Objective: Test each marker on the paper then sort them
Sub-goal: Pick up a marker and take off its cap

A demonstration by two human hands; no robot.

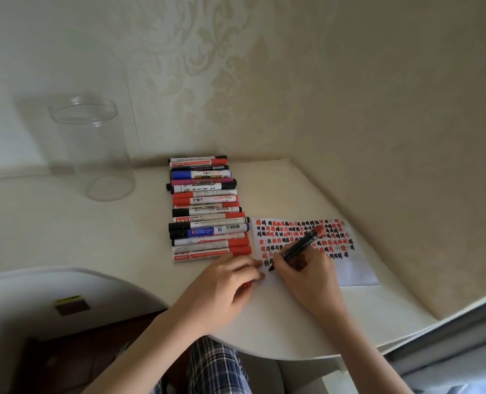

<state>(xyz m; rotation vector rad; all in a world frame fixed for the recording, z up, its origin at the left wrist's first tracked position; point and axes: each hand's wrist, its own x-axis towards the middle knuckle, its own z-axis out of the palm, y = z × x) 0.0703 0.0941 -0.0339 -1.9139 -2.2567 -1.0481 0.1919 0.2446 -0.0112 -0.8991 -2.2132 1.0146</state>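
Both forearms run off the bottom edge, so no elbows. The left hand (224, 285) covers the near-left corner of the white paper sheet (358, 273) and hides most of a small red thing (246, 285) under its fingers, can't tell what. Print on the row of capped whiteboard markers (207, 209) at 12 o'clock from that hand is mostly too blurry to read. The plaid fabric (216, 365) is cropped at 6 o'clock.
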